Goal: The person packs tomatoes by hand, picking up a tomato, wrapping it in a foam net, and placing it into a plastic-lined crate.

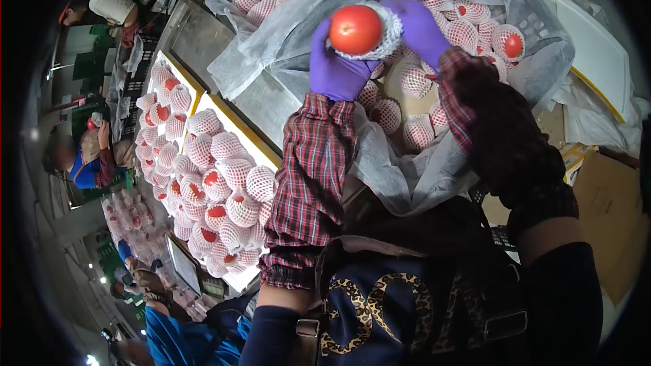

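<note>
A smooth, round red fruit (355, 30) sits partly inside a white foam net (389, 32), held above a lined crate. My left hand (337, 71), in a purple glove, curls around the fruit from the left and below. On the other side my right hand (419, 26), gloved the same way, has its fingers closed on the foam net's edge; some fingertips are hidden. Below both hands, several netted fruits (415, 82) lie in the crate, with a whitish translucent liner (400, 179) draped over its rim.
To the left, many netted fruits (218, 186) fill white boxes with yellow edges. A metal surface (261, 105) lies between them and the crate. Brown cardboard (607, 220) and a white foam lid (586, 51) are at the right. Other people (88, 152) work at the far left.
</note>
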`<state>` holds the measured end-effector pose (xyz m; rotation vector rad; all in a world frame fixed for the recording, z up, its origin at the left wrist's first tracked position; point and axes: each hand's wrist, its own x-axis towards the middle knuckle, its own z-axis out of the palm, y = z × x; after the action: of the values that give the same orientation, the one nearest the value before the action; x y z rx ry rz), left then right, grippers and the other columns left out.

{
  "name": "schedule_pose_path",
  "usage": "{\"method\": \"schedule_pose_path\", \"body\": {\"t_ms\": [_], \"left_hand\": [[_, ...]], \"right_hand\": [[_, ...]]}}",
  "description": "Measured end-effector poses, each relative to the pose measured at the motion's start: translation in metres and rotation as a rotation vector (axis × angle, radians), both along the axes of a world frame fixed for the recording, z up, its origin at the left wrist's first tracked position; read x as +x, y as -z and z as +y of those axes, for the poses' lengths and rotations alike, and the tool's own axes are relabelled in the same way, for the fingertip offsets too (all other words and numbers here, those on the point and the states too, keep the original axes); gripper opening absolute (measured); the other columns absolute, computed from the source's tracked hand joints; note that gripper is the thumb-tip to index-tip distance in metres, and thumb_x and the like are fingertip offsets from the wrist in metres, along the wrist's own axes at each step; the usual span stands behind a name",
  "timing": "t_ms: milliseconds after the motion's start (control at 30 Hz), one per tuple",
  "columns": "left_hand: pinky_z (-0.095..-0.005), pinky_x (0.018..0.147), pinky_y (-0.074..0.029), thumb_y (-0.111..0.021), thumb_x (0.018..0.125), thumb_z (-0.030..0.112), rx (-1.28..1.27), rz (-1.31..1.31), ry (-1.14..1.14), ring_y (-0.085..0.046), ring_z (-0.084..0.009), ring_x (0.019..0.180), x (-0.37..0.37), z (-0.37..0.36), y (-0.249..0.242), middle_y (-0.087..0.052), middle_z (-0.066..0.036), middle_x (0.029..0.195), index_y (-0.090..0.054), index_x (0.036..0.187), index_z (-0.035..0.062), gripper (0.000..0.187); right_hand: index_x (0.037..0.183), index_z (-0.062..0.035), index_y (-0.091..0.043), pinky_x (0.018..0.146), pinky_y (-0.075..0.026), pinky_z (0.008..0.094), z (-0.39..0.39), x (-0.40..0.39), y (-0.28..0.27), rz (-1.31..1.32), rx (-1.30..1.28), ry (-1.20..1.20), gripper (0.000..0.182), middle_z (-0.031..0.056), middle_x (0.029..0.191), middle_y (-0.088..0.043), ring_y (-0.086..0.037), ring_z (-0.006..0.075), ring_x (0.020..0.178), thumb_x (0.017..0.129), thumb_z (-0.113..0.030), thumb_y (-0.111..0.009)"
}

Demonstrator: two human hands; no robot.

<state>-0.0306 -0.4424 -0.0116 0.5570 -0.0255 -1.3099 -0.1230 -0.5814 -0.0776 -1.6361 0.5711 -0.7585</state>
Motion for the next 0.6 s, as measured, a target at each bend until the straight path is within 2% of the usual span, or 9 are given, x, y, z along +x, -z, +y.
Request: {"method": "schedule_pose_path", "body": {"t_ms": [33,133,267,333,367,467,500,533,600], "left_hand": [[-0.0482,0.098,-0.033,-0.060,0.076,0.039,-0.021,0.051,-0.011,-0.041,-0.0315,0.116,0.001,0.001,0.000,-0.041,-0.016,0.126,-0.038,0.122,0.0025,0.062],[-0.0474,0.099,-0.031,-0.057,0.079,0.043,-0.016,0.079,0.002,-0.041,-0.0313,0.116,0.001,-0.002,0.000,-0.041,-0.016,0.126,-0.038,0.123,0.0028,0.062],[-0.0452,0.096,-0.036,-0.049,0.085,0.044,0.056,0.043,-0.073,-0.044,-0.0294,0.113,0.012,-0.003,0.017,-0.044,-0.016,0.123,-0.039,0.122,0.0026,0.057],[-0.0425,0.091,-0.042,-0.045,0.086,0.045,0.121,-0.047,-0.106,-0.048,-0.0283,0.109,0.010,-0.004,0.012,-0.046,-0.015,0.122,-0.040,0.120,0.0019,0.056],[-0.0411,0.093,-0.040,-0.043,0.089,0.037,0.200,-0.052,-0.104,-0.047,-0.0247,0.111,0.008,-0.002,0.009,-0.047,-0.013,0.122,-0.042,0.119,0.0020,0.046],[-0.0373,0.090,-0.042,-0.041,0.091,0.027,0.185,-0.127,-0.055,-0.050,-0.0245,0.106,0.021,-0.001,0.039,-0.050,-0.012,0.117,-0.042,0.119,-0.0001,0.039],[-0.0344,0.083,-0.044,-0.043,0.090,0.022,0.292,-0.235,-0.143,-0.054,-0.0226,0.096,0.017,-0.003,0.033,-0.054,-0.011,0.109,-0.046,0.114,-0.0020,0.034],[-0.0316,0.077,-0.046,-0.046,0.088,0.016,0.413,-0.343,-0.222,-0.057,-0.0208,0.087,0.013,-0.005,0.027,-0.057,-0.011,0.100,-0.049,0.110,-0.0039,0.030],[-0.0252,0.062,-0.047,-0.056,0.083,0.019,0.336,-0.480,-0.317,-0.060,-0.0159,0.066,0.009,-0.007,0.025,-0.063,-0.008,0.081,-0.059,0.093,-0.0062,0.028]], "right_hand": [[0.106,-0.0041,-0.057,0.077,-0.046,0.0299,-0.004,0.002,0.031,0.019,-0.221,-0.065,0.026,0.0142,0.099,-0.059,-0.057,0.0200,0.091,0.084,-0.016,-0.048],[0.103,-0.0080,-0.059,0.079,-0.046,0.0307,0.000,0.000,0.032,0.427,-0.476,0.028,0.023,0.0154,0.100,-0.058,-0.057,0.0225,0.091,0.083,-0.012,-0.049],[0.111,-0.0117,-0.056,0.083,-0.045,0.0348,0.011,-0.006,-0.053,-0.066,-0.030,-0.043,0.037,0.0115,0.104,-0.057,-0.056,0.0256,0.096,0.075,-0.018,-0.063],[0.115,-0.0115,-0.052,0.083,-0.045,0.0321,0.030,0.000,-0.052,-0.092,-0.430,-0.110,0.046,0.0097,0.105,-0.056,-0.055,0.0226,0.096,0.073,-0.020,-0.067],[0.118,-0.0114,-0.050,0.083,-0.045,0.0307,0.035,0.001,-0.050,-0.101,-0.626,-0.136,0.051,0.0088,0.106,-0.056,-0.055,0.0212,0.096,0.072,-0.021,-0.068],[0.126,-0.0106,-0.041,0.088,-0.043,0.0288,0.031,-0.004,-0.059,-0.053,0.079,-0.299,0.055,0.0081,0.114,-0.049,-0.052,0.0185,0.102,0.077,-0.018,-0.063],[0.119,-0.0099,-0.046,0.075,-0.048,0.0277,0.021,0.004,-0.049,-0.136,0.060,-0.208,0.050,0.0100,0.105,-0.055,-0.056,0.0184,0.087,0.076,-0.029,-0.064],[0.117,-0.0097,-0.046,0.070,-0.047,0.0271,0.015,0.004,-0.045,-0.170,0.341,-0.218,0.048,0.0098,0.103,-0.055,-0.056,0.0174,0.081,0.078,-0.034,-0.060],[0.113,-0.0093,-0.048,0.059,-0.047,0.0258,0.006,-0.002,-0.041,-0.227,0.905,-0.223,0.047,0.0093,0.098,-0.057,-0.056,0.0153,0.069,0.082,-0.044,-0.052]]}}
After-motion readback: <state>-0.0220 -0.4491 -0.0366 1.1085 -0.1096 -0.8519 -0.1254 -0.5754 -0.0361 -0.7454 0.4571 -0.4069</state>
